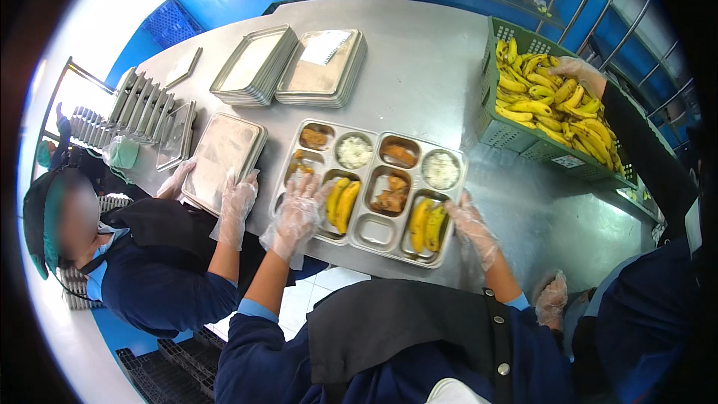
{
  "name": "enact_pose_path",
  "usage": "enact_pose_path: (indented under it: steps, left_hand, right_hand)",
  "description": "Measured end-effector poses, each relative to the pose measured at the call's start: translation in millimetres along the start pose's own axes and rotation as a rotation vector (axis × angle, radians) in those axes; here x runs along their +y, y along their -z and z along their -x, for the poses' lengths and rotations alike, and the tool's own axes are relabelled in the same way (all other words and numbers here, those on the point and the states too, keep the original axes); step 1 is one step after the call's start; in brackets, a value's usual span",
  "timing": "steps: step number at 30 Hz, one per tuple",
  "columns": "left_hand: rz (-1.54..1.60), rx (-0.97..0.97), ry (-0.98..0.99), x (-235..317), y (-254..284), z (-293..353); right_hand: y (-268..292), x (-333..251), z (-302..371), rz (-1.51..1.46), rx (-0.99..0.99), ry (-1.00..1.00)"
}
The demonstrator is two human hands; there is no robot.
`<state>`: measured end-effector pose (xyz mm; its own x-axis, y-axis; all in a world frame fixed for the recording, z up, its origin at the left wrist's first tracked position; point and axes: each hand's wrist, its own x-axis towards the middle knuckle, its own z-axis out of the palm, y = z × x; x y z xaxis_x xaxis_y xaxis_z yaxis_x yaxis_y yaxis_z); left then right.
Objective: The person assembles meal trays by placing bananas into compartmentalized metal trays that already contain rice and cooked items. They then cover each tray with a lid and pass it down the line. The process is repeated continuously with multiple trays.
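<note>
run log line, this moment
left grip: over left silver compartmented metal tray; right grip: at edge of matching right tray; both trays: curved yellow bananas

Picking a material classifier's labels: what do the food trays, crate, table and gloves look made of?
Food trays: likely stainless steel, fairly shiny; grey sheen, pressed compartments.
Crate: probably moulded plastic, dull green; perforated walls.
Table: metal, likely stainless steel, satin; grey with blurred glare.
Gloves: thin plastic film, somewhat glossy; see-through, loose, wrinkled. Exact plastic can't be told.
</note>
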<state>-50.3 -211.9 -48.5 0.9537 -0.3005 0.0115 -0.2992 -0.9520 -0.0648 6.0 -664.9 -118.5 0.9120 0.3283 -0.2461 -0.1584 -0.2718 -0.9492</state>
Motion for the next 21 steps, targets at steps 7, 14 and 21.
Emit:
enact_pose_path:
  steps: [7, 14, 21]
  left_hand:
    - [0.176, 0.454, 0.138, -27, 4, -67]
    - [0.087, 0.775, 0.259, -59, 8, -186]
    - [-0.281, 0.703, 0.474, -136, 17, -223]
  right_hand:
    - [13, 36, -40, -0.155, 0.121, -0.041]
    - [19, 70, -66, -0.423, 0.343, -0.192]
    - [12, 92, -62, -0.437, 0.258, -0.022]
